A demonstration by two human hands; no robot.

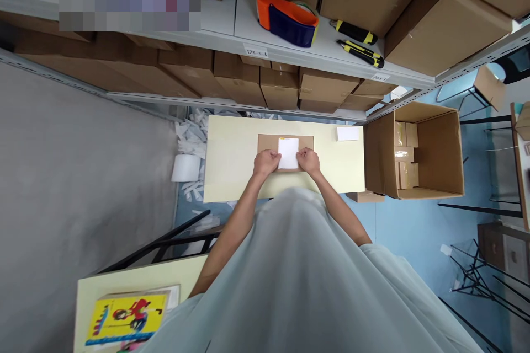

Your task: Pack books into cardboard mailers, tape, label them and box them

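Observation:
A flat brown cardboard box lies on the pale yellow table in front of me. Over its middle is a white label with a small yellow mark at the top edge. My left hand pinches the label's left edge near the bottom. On the other side, the fingers of my right hand are closed on the right edge. Whether the label touches the box all over, I cannot tell. A stack of small white slips sits near the table's far right corner.
Right of the table stands an open carton with several small boxes inside. A shelf beyond holds cartons, an orange and blue tape dispenser and two utility knives. Left are a white roll and paper strips.

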